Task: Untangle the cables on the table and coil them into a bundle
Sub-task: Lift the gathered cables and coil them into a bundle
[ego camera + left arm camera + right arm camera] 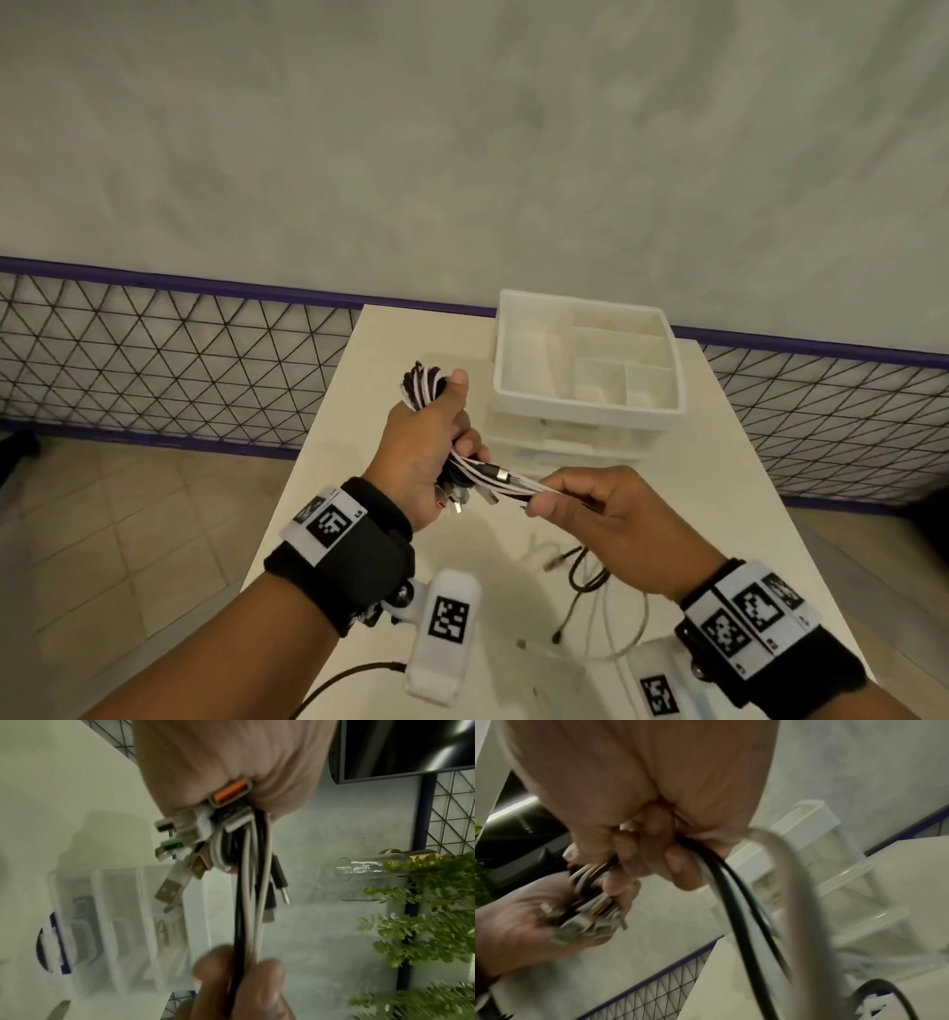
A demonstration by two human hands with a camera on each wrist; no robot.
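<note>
Cables point(506, 480) stretched between both hands

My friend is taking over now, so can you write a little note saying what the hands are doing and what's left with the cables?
Left hand grips the coiled bundle, plugs sticking out below the fist.
Right hand pinches the loose strands running from the bundle.
Tails trail on the table, in front of the organizer.
Done: most of the cable is coiled.
Left: wind in the tails, then probably set the bundle down.
</note>
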